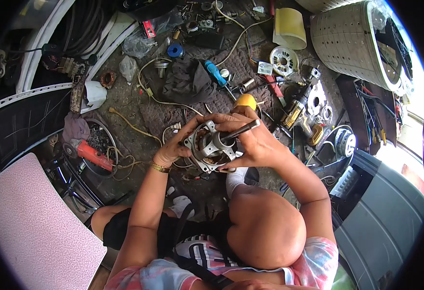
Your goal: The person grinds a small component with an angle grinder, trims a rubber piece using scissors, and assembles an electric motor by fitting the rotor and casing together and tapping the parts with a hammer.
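Both hands hold an open metal motor housing (215,149) in front of my knees, with copper-coloured winding partly showing inside. My left hand (177,145) is closed round its left side, thumb toward the near edge. From the right, my right hand (260,145) grips the housing with fingers over the top and thumb at the lower edge. A dark metal rod (242,130) slants up to the right across the housing, by the right fingers; I cannot tell whether it is attached. Just beyond the right hand is a rounded yellow object (246,101).
On the floor ahead lie a dark cloth (188,79), a blue-handled tool (215,73), a yellow drill (296,112) and a metal disc (284,61). A red angle grinder (94,155) is left. A perforated drum (344,41) stands far right. Cords cross the floor.
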`<action>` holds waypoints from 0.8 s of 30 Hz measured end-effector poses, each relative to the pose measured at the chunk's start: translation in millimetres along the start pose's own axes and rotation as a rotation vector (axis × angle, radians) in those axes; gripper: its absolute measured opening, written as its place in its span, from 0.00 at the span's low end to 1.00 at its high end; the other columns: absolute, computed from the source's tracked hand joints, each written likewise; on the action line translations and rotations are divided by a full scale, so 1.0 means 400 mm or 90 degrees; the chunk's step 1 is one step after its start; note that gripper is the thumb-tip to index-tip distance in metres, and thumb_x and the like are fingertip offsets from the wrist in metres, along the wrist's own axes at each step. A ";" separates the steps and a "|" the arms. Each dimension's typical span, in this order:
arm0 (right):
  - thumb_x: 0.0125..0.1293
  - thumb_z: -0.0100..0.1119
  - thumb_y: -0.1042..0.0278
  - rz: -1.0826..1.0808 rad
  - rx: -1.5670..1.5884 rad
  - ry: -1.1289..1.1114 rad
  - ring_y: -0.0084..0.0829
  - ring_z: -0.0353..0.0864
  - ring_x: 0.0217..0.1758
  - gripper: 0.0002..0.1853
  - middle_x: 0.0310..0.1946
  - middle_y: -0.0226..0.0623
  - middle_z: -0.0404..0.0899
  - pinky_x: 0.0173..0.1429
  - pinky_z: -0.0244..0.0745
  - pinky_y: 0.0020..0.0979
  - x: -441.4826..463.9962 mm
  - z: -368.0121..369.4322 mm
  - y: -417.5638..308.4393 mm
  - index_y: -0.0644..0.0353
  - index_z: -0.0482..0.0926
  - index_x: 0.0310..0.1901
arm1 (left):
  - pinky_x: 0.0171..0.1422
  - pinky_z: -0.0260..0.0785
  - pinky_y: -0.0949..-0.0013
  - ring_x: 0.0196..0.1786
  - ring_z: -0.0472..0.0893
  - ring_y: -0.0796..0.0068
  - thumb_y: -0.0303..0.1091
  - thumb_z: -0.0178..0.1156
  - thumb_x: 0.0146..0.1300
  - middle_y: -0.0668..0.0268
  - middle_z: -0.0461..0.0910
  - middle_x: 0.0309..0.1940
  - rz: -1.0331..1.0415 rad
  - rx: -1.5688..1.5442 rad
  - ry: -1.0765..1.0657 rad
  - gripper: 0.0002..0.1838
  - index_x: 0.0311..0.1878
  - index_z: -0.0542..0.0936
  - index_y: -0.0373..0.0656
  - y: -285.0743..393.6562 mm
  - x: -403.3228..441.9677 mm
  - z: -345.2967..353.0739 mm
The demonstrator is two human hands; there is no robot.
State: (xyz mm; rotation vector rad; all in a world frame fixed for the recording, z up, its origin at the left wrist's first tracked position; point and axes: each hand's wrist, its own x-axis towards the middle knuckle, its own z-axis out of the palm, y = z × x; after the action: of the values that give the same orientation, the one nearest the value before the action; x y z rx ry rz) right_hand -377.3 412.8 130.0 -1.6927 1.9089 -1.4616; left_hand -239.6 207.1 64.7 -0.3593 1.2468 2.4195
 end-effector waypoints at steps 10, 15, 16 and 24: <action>0.40 0.75 0.51 0.074 0.012 -0.077 0.49 0.77 0.50 0.48 0.55 0.44 0.73 0.49 0.63 0.47 0.005 -0.027 -0.025 0.56 0.54 0.58 | 0.73 0.50 0.65 0.69 0.60 0.69 0.57 0.76 0.32 0.61 0.58 0.67 -0.038 -0.022 -0.037 0.65 0.70 0.52 0.35 0.008 -0.006 0.014; 0.40 0.75 0.52 0.045 0.038 -0.032 0.47 0.77 0.51 0.44 0.55 0.44 0.72 0.50 0.63 0.47 -0.012 -0.019 -0.014 0.58 0.58 0.55 | 0.73 0.50 0.64 0.69 0.60 0.68 0.57 0.76 0.33 0.61 0.59 0.67 -0.013 -0.092 -0.007 0.64 0.71 0.52 0.37 -0.003 0.003 0.040; 0.40 0.75 0.52 0.044 0.039 -0.031 0.47 0.77 0.51 0.44 0.55 0.44 0.72 0.50 0.63 0.47 -0.014 -0.019 -0.009 0.58 0.58 0.55 | 0.73 0.50 0.64 0.69 0.60 0.68 0.57 0.76 0.33 0.61 0.59 0.67 -0.013 -0.090 -0.006 0.64 0.71 0.52 0.37 -0.001 0.002 0.043; 0.41 0.75 0.51 0.091 0.074 -0.064 0.44 0.77 0.52 0.44 0.56 0.40 0.72 0.52 0.63 0.45 -0.027 -0.030 -0.007 0.58 0.60 0.57 | 0.73 0.49 0.64 0.70 0.59 0.68 0.60 0.75 0.35 0.61 0.60 0.67 -0.026 -0.063 -0.005 0.61 0.69 0.56 0.38 0.026 0.009 0.092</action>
State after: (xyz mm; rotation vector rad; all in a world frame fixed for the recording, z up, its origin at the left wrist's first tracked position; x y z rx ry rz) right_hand -380.4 428.5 133.2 -1.5156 1.8155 -1.3776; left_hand -249.3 232.5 91.7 -0.3994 1.1082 2.4516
